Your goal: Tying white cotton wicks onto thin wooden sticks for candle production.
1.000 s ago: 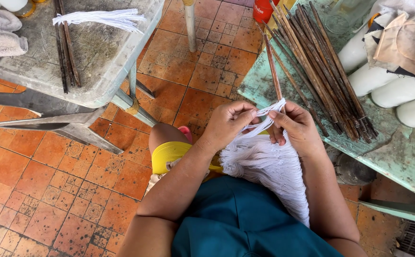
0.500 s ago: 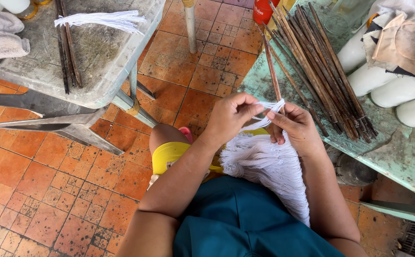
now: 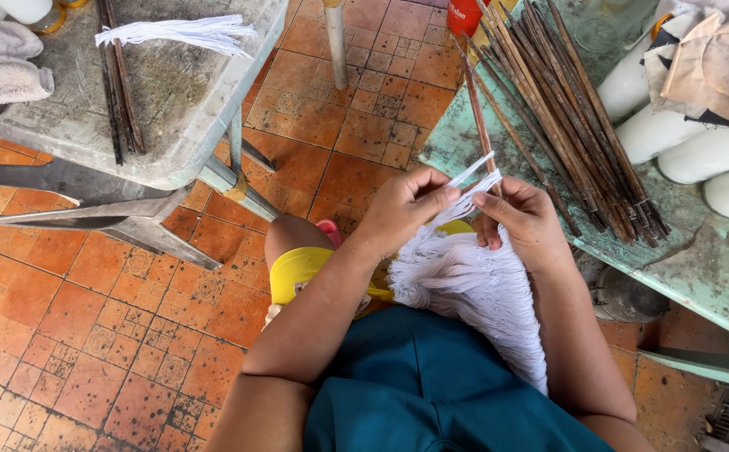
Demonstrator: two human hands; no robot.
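White cotton strands (image 3: 473, 280) fan from a person's lap at 6 o'clock up to the fingers at centre frame; the left hand (image 3: 406, 209) is closed in a pinch on a few strands near their tips, drawing them toward 1 o'clock; the right hand (image 3: 527, 222) is curled shut around a thin brown stick (image 3: 479, 125) together with the gathered head of the bundle, thumb pressed across it; the stick rises toward 12 o'clock, its upper end crossing the edge of a pale green table (image 3: 699, 259); judged from this grip, the pinched strands could slip free or snag among their neighbours if the pull runs crooked, and the narrow stick could twist in the fist and loosen whatever is wound on it; the strands are bright white, fine and loose, tight at the top and spreading wide toward the teal garment (image 3: 431, 393) below; outward at 2 o'clock a heap of dark sticks (image 3: 573, 117) lies on the green table beside white cylinders (image 3: 674, 134); at 10 o'clock a grey table (image 3: 172, 109) carries another white strand bundle (image 3: 172, 33), a few sticks and a folded cloth (image 3: 0, 71); orange tiles (image 3: 88, 335) cover the floor
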